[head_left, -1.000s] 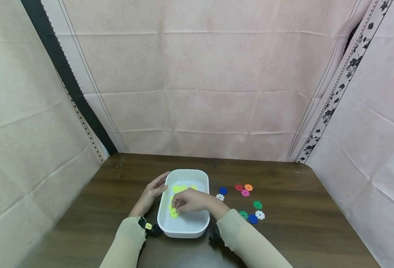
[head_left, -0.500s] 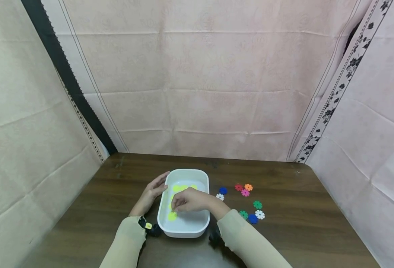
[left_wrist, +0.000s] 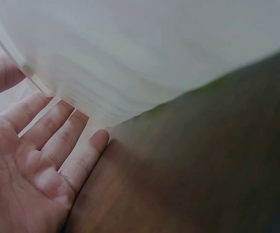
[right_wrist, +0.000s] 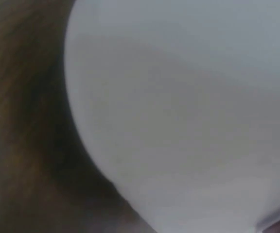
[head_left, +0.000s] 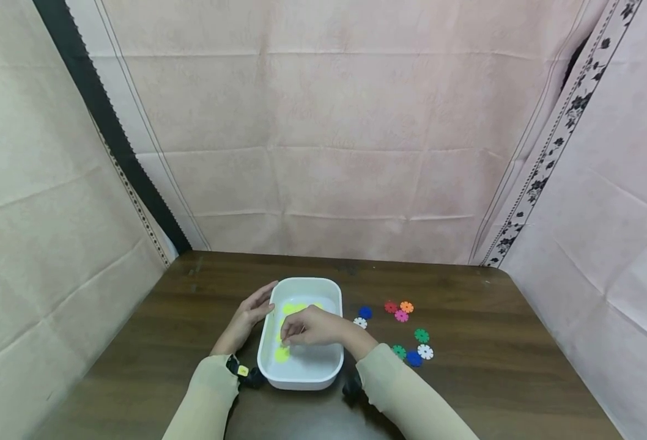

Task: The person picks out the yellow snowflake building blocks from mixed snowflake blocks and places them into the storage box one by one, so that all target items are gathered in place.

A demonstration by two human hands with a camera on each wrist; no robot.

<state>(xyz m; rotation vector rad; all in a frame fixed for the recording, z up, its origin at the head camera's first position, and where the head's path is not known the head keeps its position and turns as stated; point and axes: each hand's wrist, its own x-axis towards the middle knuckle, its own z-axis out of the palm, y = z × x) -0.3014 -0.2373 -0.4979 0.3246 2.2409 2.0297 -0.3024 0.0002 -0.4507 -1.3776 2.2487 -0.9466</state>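
Note:
My left hand [head_left: 247, 321] rests along the left side of a white rectangular tray [head_left: 308, 386], its thumb at the rim. In the left wrist view, the fingers of the left hand [left_wrist: 47, 145] lie extended against the outer wall of the tray [left_wrist: 130, 58]. My right hand [head_left: 314, 327] is inside the tray, fingers bent and tips pointing down near its left wall. A yellow flower-shaped piece [head_left: 282, 354] lies just below those fingertips; whether they pinch a piece, I cannot tell. More yellow pieces [head_left: 292, 308] lie toward the back, partly hidden by the hand.
Right of the tray, flower-shaped pieces lie on the brown wooden table [head_left: 488, 379]: red [head_left: 391, 307], orange [head_left: 406, 307], pink [head_left: 401, 316], and several blue, white and green ones [head_left: 421, 335]. Pale cloth [head_left: 323, 153] hangs around the back and sides.
The yellow piece at my right fingertips has shifted slightly toward me and to the left, and now shows below them. The left hand and tray hold nearly the same place.

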